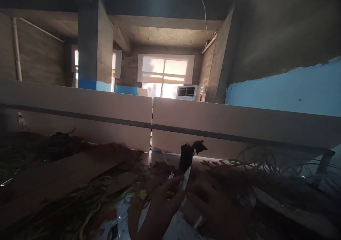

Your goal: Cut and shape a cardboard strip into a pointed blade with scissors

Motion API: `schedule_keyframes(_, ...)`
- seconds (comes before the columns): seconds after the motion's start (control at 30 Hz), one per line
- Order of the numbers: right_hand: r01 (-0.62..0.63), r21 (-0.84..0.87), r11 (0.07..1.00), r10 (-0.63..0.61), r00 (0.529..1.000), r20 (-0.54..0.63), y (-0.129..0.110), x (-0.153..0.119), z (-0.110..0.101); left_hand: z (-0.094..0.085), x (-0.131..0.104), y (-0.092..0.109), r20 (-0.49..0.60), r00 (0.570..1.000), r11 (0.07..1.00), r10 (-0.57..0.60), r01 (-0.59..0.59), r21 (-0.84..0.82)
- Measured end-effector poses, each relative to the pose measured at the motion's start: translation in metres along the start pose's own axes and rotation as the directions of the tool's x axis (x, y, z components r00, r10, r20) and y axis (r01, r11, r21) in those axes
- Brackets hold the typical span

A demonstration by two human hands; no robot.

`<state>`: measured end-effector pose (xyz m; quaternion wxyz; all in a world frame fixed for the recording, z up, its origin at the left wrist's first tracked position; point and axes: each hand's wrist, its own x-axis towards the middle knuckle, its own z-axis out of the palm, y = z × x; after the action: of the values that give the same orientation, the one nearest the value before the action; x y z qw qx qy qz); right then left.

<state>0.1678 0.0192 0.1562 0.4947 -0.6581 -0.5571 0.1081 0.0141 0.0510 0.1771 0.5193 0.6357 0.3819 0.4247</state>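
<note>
Low in the middle of the view, my left hand [163,206] has its thumb and fingers closed around a thin pale strip [187,177] that stands up at a slant. What the strip is I cannot make out in this dim light. Close by on the right, my right hand [209,194] is dark and smeared by motion, its fingertips near the strip. Whether they touch it does not show. Just beyond both hands stands a dark upright cylinder [186,157] with a dark pointed flap beside its top.
A pale partition board [239,121] with a rail runs behind the cluttered table. Loops of wire [258,162] lie at right. Yellow-green strands [92,206] and a dark round object [60,144] are at left. Whitish plastic [124,211] lies under my hands.
</note>
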Motion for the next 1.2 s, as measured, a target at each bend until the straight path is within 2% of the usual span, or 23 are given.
schedule_keyframes(0.2, -0.077, 0.135, 0.988, 0.066, 0.995, 0.081, 0.000, 0.002, 0.000, -0.003, 0.008, -0.010, -0.060, 0.997, 0.998, 0.056, -0.058, -0.031)
schedule_keyframes(0.4, -0.090, 0.186, 0.978, 0.084, 0.996, 0.042, 0.002, 0.003, 0.003, -0.002, 0.013, -0.026, -0.027, 0.990, 0.985, 0.141, -0.143, -0.099)
schedule_keyframes(0.63, -0.161, 0.194, 0.968, 0.150, 0.986, 0.067, -0.005, 0.000, 0.001, 0.005, 0.020, -0.046, -0.026, 0.960, 0.958, 0.280, -0.281, -0.054)
schedule_keyframes(0.8, -0.133, 0.171, 0.976, 0.128, 0.991, 0.039, -0.014, -0.002, -0.001, 0.011, 0.023, -0.061, -0.055, 0.930, 0.931, 0.364, -0.365, -0.008)
schedule_keyframes(1.0, -0.128, 0.139, 0.982, 0.123, 0.991, 0.045, -0.017, -0.002, -0.001, 0.011, 0.029, -0.070, -0.014, 0.900, 0.896, 0.435, -0.432, 0.103)
schedule_keyframes(1.1, -0.101, 0.124, 0.987, 0.096, 0.995, 0.040, -0.018, -0.002, -0.001, 0.013, 0.028, -0.071, 0.012, 0.889, 0.886, 0.458, -0.458, 0.070)
schedule_keyframes(1.2, -0.103, 0.130, 0.986, 0.100, 0.995, 0.025, -0.018, -0.002, -0.001, 0.016, 0.025, -0.070, 0.010, 0.895, 0.894, 0.446, -0.446, 0.034)
